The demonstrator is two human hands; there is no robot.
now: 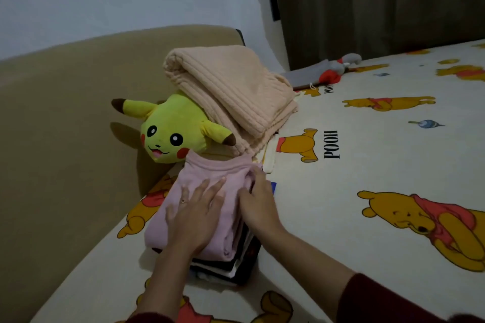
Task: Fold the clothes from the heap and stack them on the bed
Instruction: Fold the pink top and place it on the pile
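The fingers (210, 186) of the left hand (195, 214) are lying straight and spread, pressing flat on the folded pink garment (194, 178). The right hand (258, 200) is resting on the garment's right edge with its fingers loosely bent over the fabric; whether they are pinching it I cannot tell. That pink piece is sitting on top of a stack of folded clothes (236, 265), dark and white layers showing beneath it, near the bed's (367, 165) left edge by the headboard (65, 126). Judging from this, several garments are already folded and stacked, and the pink one is being smoothed into place. No heap is showing in view, so how much is left cannot be told. Just behind the stack a yellow plush toy (170, 131) is lying under a folded peach blanket (228, 89).
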